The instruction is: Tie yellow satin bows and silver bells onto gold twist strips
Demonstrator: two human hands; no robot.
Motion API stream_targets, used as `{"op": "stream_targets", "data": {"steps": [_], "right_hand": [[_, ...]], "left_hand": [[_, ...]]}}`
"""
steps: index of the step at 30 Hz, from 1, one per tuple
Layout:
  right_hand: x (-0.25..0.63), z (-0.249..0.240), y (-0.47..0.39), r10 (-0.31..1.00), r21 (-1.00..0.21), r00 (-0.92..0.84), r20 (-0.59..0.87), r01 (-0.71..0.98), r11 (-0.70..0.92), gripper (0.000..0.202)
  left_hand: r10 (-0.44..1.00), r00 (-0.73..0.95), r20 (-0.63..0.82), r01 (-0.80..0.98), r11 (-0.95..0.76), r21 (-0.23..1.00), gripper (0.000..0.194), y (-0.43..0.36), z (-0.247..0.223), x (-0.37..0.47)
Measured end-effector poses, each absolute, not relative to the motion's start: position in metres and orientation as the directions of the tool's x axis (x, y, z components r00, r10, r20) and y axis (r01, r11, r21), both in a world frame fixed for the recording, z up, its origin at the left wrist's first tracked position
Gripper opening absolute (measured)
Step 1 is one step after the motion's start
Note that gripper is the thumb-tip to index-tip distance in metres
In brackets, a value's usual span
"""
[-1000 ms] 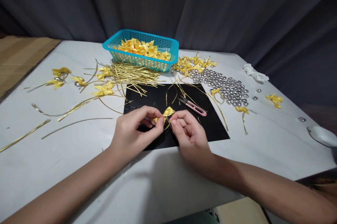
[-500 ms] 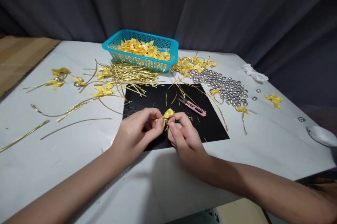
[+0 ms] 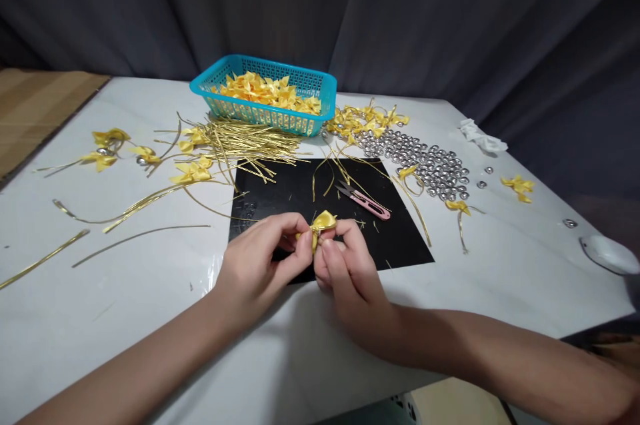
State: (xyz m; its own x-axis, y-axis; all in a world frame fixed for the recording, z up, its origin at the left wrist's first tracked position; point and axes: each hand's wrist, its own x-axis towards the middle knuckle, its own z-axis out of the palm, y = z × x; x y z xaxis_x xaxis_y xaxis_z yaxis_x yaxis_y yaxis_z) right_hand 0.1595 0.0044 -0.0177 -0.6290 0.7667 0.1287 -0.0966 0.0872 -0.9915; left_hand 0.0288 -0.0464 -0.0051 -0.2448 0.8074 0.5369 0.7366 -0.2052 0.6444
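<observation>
Between my fingertips is a yellow ribbon bow (image 3: 325,220), held up just over the black mat (image 3: 410,238). My left hand (image 3: 267,252) pinches its left side between thumb and forefinger. On the other side, my right hand (image 3: 353,262) is closed with thumb and forefinger at the bow's lower right edge. The fingers partly cover the bow, and any wire within the right hand is too small to make out. Pink thread snips (image 3: 367,203) lie on the mat beyond my right hand, with short gold clippings around them.
A blue basket (image 3: 327,95) of yellow bows stands at the back. Gold wire ties (image 3: 250,142) are heaped before it. Silver beads (image 3: 430,165) spread to the right, near wired bows (image 3: 370,120). More bows (image 3: 193,170) lie left. A white computer mouse (image 3: 610,254) sits at the right edge.
The bow has turned slightly and shows more of its upper loop, a little further right. Both hands keep their pinch and have shifted only slightly. The whole view has moved a little.
</observation>
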Motion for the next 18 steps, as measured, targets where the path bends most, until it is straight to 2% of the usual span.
{"op": "stream_targets", "data": {"steps": [6, 12, 18], "right_hand": [[0.1579, -0.0183, -0.0023, 0.782, -0.986, -0.602, 0.163, -0.134, 0.102, 0.011], [0.1574, -0.0165, -0.0035, 0.75, -0.973, -0.624, 0.219, -0.192, 0.124, 0.01], [0.1582, -0.0166, -0.0023, 0.749, -0.977, -0.626, 0.214, -0.139, 0.163, 0.013]], "left_hand": [[0.772, -0.248, 0.586, 0.757, -0.223, 0.614, 0.007, -0.0487, -0.0012, 0.0335], [0.807, -0.199, 0.557, 0.783, -0.211, 0.585, 0.01, -0.0497, 0.0018, 0.0383], [0.786, -0.219, 0.578, 0.749, -0.245, 0.616, 0.004, -0.0518, -0.0015, 0.0372]]}}
